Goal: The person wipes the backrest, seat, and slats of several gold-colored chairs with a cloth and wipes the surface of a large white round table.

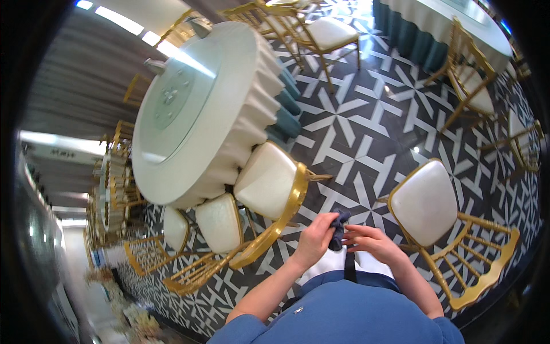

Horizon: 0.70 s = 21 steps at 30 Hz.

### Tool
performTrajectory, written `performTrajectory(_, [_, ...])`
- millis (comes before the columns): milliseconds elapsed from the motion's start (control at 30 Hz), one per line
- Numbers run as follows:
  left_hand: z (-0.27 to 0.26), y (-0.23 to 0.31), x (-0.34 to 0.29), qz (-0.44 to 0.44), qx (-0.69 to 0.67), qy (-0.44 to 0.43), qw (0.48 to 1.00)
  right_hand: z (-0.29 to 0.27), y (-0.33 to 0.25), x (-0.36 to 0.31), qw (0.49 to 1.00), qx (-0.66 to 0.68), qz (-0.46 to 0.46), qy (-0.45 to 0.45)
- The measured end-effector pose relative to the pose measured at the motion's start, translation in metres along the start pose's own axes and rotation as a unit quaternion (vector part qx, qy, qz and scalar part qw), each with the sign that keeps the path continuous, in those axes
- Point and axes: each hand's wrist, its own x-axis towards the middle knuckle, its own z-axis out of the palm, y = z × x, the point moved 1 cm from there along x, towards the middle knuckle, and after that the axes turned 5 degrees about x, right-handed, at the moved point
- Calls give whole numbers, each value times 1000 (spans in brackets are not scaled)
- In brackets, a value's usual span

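In front of my waist, my left hand (314,238) is closed around a bunched dark navy cloth (338,230). The cloth stands up past my thumb and hangs below the fingers; whether it is a rag or something like a glove cannot be made out. From the other side my right hand (375,243) reaches toward it, fingers stretched and slightly apart. Its fingertips are at the cloth's edge, and whether they touch it is unclear. A dark strap (350,266) hangs below the hands over my white trousers.
At left stands a round table (240,109) with a pale cloth and glass turntable. Gold chairs with white seats, one close (268,179), line its side. Another gold chair (425,200) stands to my right. A second draped table (421,26) is far right, over patterned floor (349,137).
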Motion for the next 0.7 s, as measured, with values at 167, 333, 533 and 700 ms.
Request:
performTrajectory(167, [-46, 17, -7, -88, -1, 190, 978, -105, -21, -80, 922, -290, -66, 248])
performTrajectory(333, [-11, 15, -18, -118, -20, 182, 976, -272, -59, -279, 642, -464, -214, 572])
performTrajectory(533, [51, 33, -4, -104, -69, 93, 988, -360, -22, -506, 197, -603, -50, 771])
performTrajectory(700, [83, 50, 14, -83, -69, 53, 993, -340, -20, -459, 506, -332, -99, 790])
